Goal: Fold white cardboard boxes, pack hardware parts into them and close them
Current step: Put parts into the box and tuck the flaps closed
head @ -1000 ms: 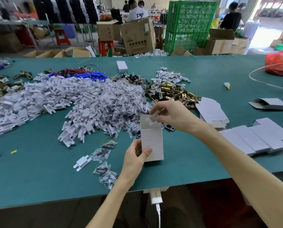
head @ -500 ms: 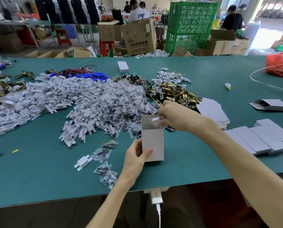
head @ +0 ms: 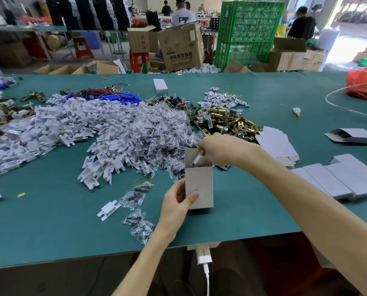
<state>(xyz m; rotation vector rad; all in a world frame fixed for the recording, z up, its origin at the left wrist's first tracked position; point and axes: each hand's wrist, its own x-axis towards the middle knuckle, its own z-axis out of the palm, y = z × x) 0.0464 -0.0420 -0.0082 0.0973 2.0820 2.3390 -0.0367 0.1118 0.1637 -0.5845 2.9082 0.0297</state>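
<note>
My left grip [head: 176,201] is clamped on the white box [head: 200,184]. The thumb lies flat on the near face low down, and the other fingers wrap behind its left edge. My right grip [head: 221,150] is pinched together on a small white plastic part [head: 197,158], fingers curled in over the box's open mouth.

The box stands upright in front of me, near the front edge of the table [head: 50,221]. Its long axis is vertical and the mouth is at the upper end, with a flap standing up behind it. I cannot tell whether its foot bears on the table or hangs just off it.

As I judge it, the coming move turns on one relation. The part sits tilted right at the mouth, its lower end at or just inside the rim, so the way in is straight down along the box's long axis. The right grip is the nearer one to the opening. The left is low on the body and only steadies, and I reckon it must stop the box tipping away as the part goes in lengthwise.

This looks like the packing step, with closing not yet done. Just beyond the box lie the bagged screws [head: 157,135] and the brass hardware [head: 227,122]. Flat blanks [head: 274,142] and closed boxes [head: 344,178] lie to my right.
</note>
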